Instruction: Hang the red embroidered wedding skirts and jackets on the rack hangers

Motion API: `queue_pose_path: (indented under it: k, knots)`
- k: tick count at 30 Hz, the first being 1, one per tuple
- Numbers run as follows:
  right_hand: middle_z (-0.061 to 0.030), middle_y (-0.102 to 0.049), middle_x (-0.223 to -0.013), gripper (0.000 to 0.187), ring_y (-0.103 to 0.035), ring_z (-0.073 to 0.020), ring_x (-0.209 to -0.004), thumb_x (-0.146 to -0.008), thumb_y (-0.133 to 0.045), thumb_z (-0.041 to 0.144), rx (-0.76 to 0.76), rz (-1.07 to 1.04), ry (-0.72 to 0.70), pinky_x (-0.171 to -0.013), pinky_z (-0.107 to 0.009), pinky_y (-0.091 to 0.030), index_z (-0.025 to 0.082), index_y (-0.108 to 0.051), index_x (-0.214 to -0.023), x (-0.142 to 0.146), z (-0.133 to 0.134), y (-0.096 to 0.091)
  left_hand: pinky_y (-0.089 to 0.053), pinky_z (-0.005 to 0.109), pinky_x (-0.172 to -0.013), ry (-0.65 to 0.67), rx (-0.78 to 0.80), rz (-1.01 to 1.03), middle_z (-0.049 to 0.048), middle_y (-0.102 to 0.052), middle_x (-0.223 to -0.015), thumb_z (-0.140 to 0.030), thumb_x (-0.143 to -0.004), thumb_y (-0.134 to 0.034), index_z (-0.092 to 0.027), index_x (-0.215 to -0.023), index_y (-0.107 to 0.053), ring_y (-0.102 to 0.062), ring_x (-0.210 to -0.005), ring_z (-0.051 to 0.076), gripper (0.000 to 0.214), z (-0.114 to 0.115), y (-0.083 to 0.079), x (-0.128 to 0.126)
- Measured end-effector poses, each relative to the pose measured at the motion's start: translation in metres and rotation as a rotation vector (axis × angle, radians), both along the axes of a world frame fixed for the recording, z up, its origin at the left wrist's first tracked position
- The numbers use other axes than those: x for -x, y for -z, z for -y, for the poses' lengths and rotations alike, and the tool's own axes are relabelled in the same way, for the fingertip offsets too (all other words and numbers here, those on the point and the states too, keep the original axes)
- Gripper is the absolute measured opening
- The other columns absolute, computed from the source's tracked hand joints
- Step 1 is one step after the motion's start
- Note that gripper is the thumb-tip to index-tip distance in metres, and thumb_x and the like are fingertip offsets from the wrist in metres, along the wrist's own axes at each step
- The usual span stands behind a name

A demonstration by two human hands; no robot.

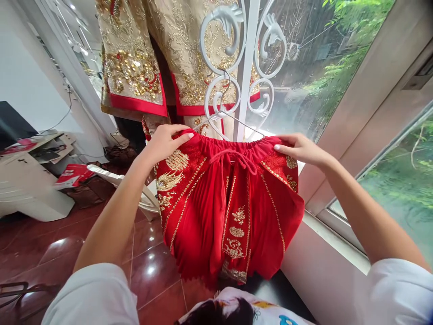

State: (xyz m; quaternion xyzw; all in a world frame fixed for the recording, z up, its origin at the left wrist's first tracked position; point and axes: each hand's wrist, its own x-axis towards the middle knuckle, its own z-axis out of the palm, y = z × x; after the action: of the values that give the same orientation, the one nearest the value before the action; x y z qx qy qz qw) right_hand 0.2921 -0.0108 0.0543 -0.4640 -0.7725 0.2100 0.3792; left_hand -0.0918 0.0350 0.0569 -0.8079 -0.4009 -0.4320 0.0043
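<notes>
A red pleated skirt (203, 203) with gold embroidery and beaded lines hangs in front of me, a red drawstring tied in a bow at its gathered waist. My left hand (169, 142) pinches the waistband's left end, thumb on the front. At the opposite end, my right hand (296, 146) grips the waistband in the same way, its fingers partly behind the cloth. A thin metal hanger (241, 121) rises from inside the waist, and its hook reaches up to a white scrollwork stand (248, 58).
Behind the skirt hangs a gold-sequined garment (199, 58) with red trim. Glass windows (304, 76) stand at the right. To the left are a white chair (145, 198), a white desk (30, 185) and a red box (72, 175) over the tiled floor (155, 271).
</notes>
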Motion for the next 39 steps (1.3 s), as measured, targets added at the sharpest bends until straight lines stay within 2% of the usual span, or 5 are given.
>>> queue_pose_path:
  k: [17, 20, 24, 27, 39]
  knots:
    - [-0.0043, -0.071, -0.079, 0.038, -0.062, -0.0173, -0.066, -0.064, -0.073, 0.042, -0.068, -0.454, 0.062, -0.056, -0.026, -0.048, 0.017, -0.075, -0.092, 0.008, -0.014, 0.008, -0.028, 0.025, -0.050, 0.053, -0.004, 0.851, -0.0034, -0.044, -0.052, -0.052, -0.067, -0.068, -0.020, -0.058, -0.057, -0.040, -0.054, 0.010, 0.035, -0.025, 0.027, -0.021]
    - [-0.0044, -0.071, -0.082, 0.036, -0.063, -0.0177, -0.068, -0.065, -0.072, 0.042, -0.062, -0.467, 0.059, -0.058, -0.026, -0.050, 0.018, -0.075, -0.092, 0.010, -0.015, 0.013, -0.034, 0.028, -0.052, -0.010, 0.003, 0.648, -0.0018, -0.052, -0.054, -0.048, -0.071, -0.067, -0.020, -0.059, -0.060, -0.046, -0.055, 0.013, 0.031, -0.014, 0.016, -0.020]
    - [-0.0042, -0.071, -0.086, 0.035, -0.064, -0.0184, -0.072, -0.065, -0.072, 0.043, -0.045, -0.466, 0.048, -0.060, -0.027, -0.051, 0.019, -0.075, -0.091, 0.012, -0.016, 0.020, -0.043, 0.043, -0.085, -0.183, -0.419, 0.119, 0.0037, -0.067, -0.077, -0.029, -0.077, -0.059, -0.022, -0.074, -0.066, -0.059, -0.081, 0.022, 0.011, 0.009, 0.000, -0.060]
    - [-0.0040, -0.071, -0.086, 0.036, -0.064, -0.0181, -0.073, -0.065, -0.072, 0.042, -0.036, -0.487, 0.044, -0.062, -0.027, -0.051, 0.019, -0.075, -0.092, 0.013, -0.017, 0.021, -0.028, 0.048, -0.106, 0.016, -0.521, -0.157, 0.0037, -0.067, -0.101, -0.024, -0.081, -0.054, -0.025, -0.096, -0.065, -0.055, -0.103, 0.024, 0.018, 0.009, -0.009, -0.109]
    - [-0.0046, -0.066, -0.080, 0.022, -0.058, -0.0141, -0.069, -0.071, -0.067, 0.033, -0.284, -0.391, 0.216, -0.059, -0.025, -0.047, 0.013, -0.072, -0.079, 0.017, -0.021, -0.031, -0.039, 0.042, -0.084, 0.140, -0.378, -0.171, 0.0045, -0.067, -0.083, -0.018, -0.081, -0.045, -0.024, -0.086, -0.069, -0.057, -0.083, 0.022, 0.025, -0.016, -0.012, -0.140]
